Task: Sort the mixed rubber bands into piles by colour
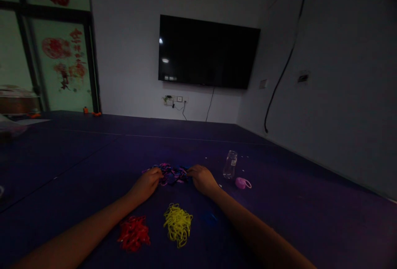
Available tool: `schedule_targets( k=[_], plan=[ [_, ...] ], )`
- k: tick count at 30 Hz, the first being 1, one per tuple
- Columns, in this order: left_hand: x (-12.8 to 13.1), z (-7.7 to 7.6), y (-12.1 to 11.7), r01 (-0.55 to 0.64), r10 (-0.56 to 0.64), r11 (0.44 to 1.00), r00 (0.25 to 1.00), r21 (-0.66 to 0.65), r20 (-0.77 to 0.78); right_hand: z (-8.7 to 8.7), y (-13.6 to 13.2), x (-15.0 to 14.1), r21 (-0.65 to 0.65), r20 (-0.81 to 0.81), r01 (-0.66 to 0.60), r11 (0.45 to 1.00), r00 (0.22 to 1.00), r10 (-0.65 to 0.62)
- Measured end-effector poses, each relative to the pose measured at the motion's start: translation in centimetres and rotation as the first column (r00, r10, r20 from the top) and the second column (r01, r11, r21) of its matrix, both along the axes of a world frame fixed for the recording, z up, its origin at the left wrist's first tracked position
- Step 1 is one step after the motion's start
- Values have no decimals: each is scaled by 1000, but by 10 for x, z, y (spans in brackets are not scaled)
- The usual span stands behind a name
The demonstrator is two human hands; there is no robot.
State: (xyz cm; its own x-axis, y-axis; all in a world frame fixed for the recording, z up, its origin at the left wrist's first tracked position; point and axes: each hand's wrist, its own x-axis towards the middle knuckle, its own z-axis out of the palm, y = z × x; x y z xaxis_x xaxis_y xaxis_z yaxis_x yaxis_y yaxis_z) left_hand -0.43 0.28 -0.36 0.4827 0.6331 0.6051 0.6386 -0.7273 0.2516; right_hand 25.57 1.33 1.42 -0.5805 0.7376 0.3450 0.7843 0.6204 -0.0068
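A loose pile of mixed pink, purple, blue and dark rubber bands [170,174] lies on the purple tabletop between my hands. At its left edge my left hand [150,184] has its fingers closed on some of the bands. My right hand [202,179] pinches bands at the right edge, its fingertips partly lost in the dim light. Closer to me are a heap of red rubber bands [134,233] near my left forearm and a heap of yellow rubber bands [178,224]. A faint blue patch [211,218], perhaps a few bands, shows beside my right forearm.
Right of my right hand stands an uncapped clear bottle [230,165], with its pink looped cap [240,183] lying beside it. Small white scraps dot the purple table [294,211]. Beyond the table, a television [207,51] hangs on the wall and a black cable [281,72] dangles at right.
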Motion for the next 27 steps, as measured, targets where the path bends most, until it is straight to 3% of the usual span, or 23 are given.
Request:
schedule_targets(
  k=[8, 27],
  plan=[
    [0, -1, 1, 59, -59, 998, 998, 28, 3, 5, -6, -2, 74, 79, 187, 980, 978, -192],
    [1, 0, 0, 41, -39, 999, 998, 35, -52, 5, -10, -3, 89, 26, 199, 976, 979, -202]
  ],
)
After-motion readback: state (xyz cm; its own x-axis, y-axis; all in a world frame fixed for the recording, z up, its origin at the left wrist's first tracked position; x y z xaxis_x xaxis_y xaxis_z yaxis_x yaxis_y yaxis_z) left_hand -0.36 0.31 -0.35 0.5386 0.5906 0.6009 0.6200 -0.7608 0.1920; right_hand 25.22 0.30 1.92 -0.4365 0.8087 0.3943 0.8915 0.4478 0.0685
